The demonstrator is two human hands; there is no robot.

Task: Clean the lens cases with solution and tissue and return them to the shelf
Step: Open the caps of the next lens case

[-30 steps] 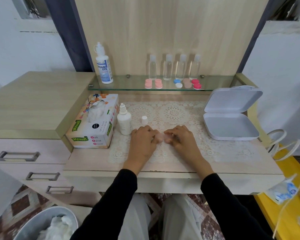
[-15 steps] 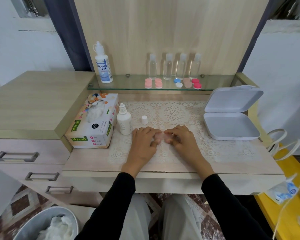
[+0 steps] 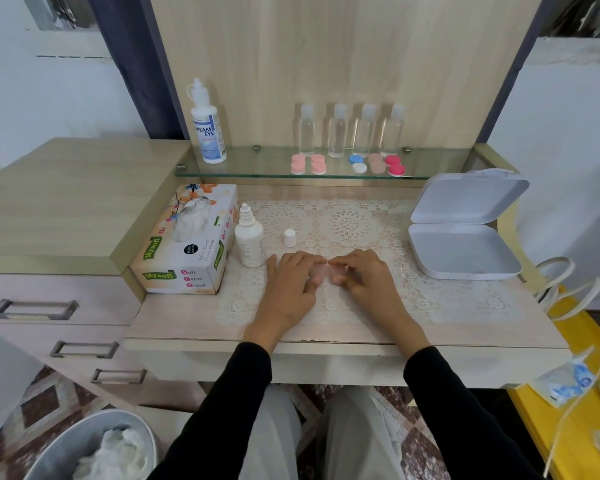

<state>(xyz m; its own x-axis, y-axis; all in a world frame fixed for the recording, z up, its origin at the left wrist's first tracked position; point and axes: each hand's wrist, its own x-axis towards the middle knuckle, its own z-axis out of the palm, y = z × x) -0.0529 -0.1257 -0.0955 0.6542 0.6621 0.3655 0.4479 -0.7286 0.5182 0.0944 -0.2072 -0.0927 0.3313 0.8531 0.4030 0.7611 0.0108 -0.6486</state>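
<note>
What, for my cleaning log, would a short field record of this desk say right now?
hands: left hand and right hand pinch a pale pink lens case over the lace mat
solution: small bottle upright, uncapped, beside the tissue box; its cap on the mat
shelf: glass shelf holds more lens cases and bottles
bin: crumpled tissue inside

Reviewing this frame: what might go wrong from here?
1. The solution bottle stands uncapped right beside the left hand; a sideways move could tip and spill it.
2. Its loose cap sits just beyond the fingers and could be knocked away.
3. The pale lens case, pinched between both hands (right hand), blends with the lace mat; a dropped part might be overlooked.
</note>
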